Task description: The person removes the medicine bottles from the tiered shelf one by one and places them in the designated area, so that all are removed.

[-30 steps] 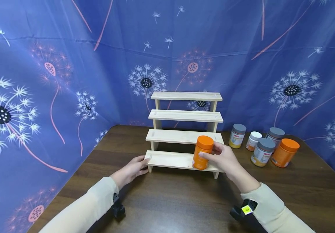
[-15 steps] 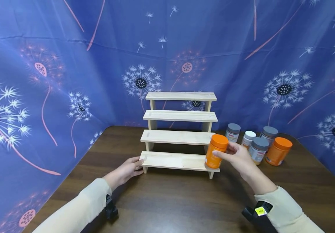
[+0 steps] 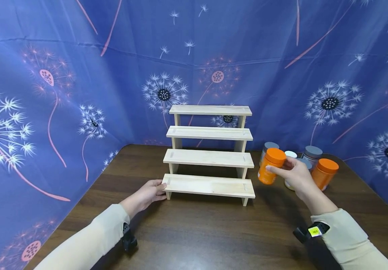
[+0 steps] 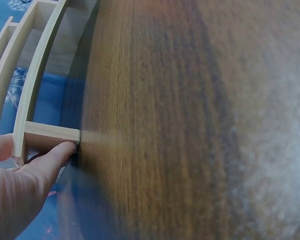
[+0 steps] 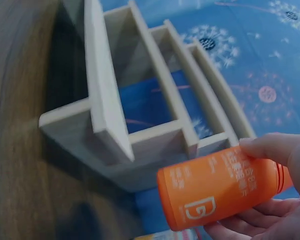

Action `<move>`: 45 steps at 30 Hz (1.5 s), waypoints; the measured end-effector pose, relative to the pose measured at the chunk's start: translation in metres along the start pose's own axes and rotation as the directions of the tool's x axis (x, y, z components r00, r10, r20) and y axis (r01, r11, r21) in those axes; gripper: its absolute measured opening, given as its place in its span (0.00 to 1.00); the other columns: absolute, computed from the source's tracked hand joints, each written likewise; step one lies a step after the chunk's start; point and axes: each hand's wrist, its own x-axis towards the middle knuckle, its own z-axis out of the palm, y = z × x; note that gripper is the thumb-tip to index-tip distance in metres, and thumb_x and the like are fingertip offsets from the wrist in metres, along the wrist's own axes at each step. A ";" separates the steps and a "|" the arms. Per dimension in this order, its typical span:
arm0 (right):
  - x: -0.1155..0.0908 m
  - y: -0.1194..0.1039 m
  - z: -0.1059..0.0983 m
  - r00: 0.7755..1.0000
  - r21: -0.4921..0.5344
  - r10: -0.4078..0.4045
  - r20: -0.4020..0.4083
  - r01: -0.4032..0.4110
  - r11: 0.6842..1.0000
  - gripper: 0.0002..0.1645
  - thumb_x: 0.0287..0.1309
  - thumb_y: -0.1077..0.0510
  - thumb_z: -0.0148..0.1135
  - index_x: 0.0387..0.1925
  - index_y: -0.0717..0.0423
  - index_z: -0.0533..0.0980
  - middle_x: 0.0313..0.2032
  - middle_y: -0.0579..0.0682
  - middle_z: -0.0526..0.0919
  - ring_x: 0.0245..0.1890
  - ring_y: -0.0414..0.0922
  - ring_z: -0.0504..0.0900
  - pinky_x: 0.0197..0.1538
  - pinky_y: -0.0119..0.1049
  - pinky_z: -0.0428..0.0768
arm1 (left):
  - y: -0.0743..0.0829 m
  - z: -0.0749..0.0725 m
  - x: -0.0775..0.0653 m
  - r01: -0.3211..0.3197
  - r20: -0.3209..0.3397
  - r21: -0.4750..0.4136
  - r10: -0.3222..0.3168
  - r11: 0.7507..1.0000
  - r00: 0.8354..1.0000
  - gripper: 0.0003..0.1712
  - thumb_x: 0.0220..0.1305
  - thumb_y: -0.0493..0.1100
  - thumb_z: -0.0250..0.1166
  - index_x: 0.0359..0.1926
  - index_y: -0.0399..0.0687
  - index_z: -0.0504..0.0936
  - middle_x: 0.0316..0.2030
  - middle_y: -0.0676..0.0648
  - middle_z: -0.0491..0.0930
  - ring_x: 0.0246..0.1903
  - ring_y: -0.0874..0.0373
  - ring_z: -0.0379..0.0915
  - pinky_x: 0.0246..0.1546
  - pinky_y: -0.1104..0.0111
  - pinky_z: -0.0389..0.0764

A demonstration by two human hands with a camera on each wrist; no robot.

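Note:
An orange bottle [image 3: 270, 168] with an orange screw cap and white print hangs slightly tilted, just right of the wooden tiered stand [image 3: 211, 184]. My right hand [image 3: 295, 174] holds it between thumb and fingers. The right wrist view shows the bottle [image 5: 215, 189] beside the stand's end panel [image 5: 105, 155]. At the stand's lower left corner, my left hand [image 3: 148, 194] grips the end of the bottom step. In the left wrist view, one digit of the left hand [image 4: 27, 190] presses the stand's leg [image 4: 52, 134] and another lies at the step's edge.
Right of the stand are several more bottles: another orange bottle [image 3: 324, 173], a grey-capped one [image 3: 312, 153] and a white-capped one [image 3: 291, 154], partly hidden behind my right hand. A blue dandelion-print cloth [image 3: 194, 56] hangs behind the brown wood table [image 3: 194, 228].
My right hand has carried the orange bottle rightward, from over the bottom step to beyond the stand's right end. The left hand keeps its place on the stand; the view has shifted slightly.

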 end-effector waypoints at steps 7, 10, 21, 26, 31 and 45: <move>0.016 0.019 0.007 0.998 0.006 0.065 -0.011 -0.065 0.998 0.51 0.61 0.44 0.63 0.72 0.68 0.51 0.68 0.71 0.61 0.67 0.66 0.62 0.69 0.63 0.61 | -0.003 0.000 0.000 0.007 -0.001 -0.009 -0.007 1.000 1.000 0.25 0.76 0.35 0.42 0.64 0.17 0.57 0.57 0.23 0.70 0.62 0.35 0.67 0.64 0.46 0.70; 0.021 0.026 0.008 0.996 -0.001 0.083 -0.024 -0.083 0.997 0.51 0.61 0.46 0.64 0.72 0.70 0.50 0.68 0.72 0.60 0.67 0.66 0.62 0.68 0.62 0.62 | -0.002 0.001 0.001 0.001 0.005 -0.015 -0.001 1.000 1.000 0.25 0.76 0.35 0.41 0.64 0.17 0.57 0.58 0.23 0.70 0.62 0.36 0.67 0.64 0.46 0.69; 0.029 0.047 0.015 0.994 -0.004 0.104 -0.022 -0.104 0.995 0.49 0.63 0.53 0.62 0.72 0.70 0.47 0.69 0.72 0.57 0.69 0.67 0.59 0.70 0.61 0.60 | -0.004 -0.001 -0.003 -0.007 0.030 0.001 0.007 1.000 1.000 0.25 0.77 0.36 0.40 0.65 0.18 0.56 0.59 0.23 0.69 0.64 0.35 0.65 0.65 0.46 0.68; 0.031 0.052 0.016 0.994 0.009 0.101 -0.038 -0.101 0.995 0.46 0.64 0.56 0.61 0.72 0.71 0.48 0.69 0.73 0.58 0.68 0.66 0.60 0.70 0.60 0.60 | -0.003 -0.002 -0.004 -0.008 0.033 -0.006 0.008 1.000 0.999 0.25 0.77 0.36 0.40 0.66 0.19 0.55 0.60 0.23 0.67 0.65 0.33 0.62 0.65 0.46 0.67; 0.034 0.057 0.015 0.993 0.005 0.108 -0.049 -0.108 0.994 0.46 0.66 0.55 0.59 0.72 0.72 0.47 0.69 0.73 0.57 0.68 0.66 0.60 0.71 0.59 0.60 | -0.002 -0.002 -0.004 0.003 0.016 -0.013 -0.003 1.000 1.000 0.25 0.77 0.36 0.41 0.66 0.20 0.55 0.61 0.23 0.67 0.65 0.34 0.62 0.66 0.46 0.67; 0.035 0.056 0.010 0.992 0.006 0.111 -0.056 -0.111 0.994 0.48 0.66 0.52 0.58 0.73 0.70 0.43 0.71 0.73 0.53 0.70 0.67 0.56 0.71 0.59 0.59 | -0.008 0.002 -0.003 -0.004 -0.062 -0.087 -0.001 0.996 0.998 0.26 0.75 0.36 0.45 0.67 0.24 0.55 0.60 0.27 0.69 0.60 0.43 0.69 0.65 0.48 0.69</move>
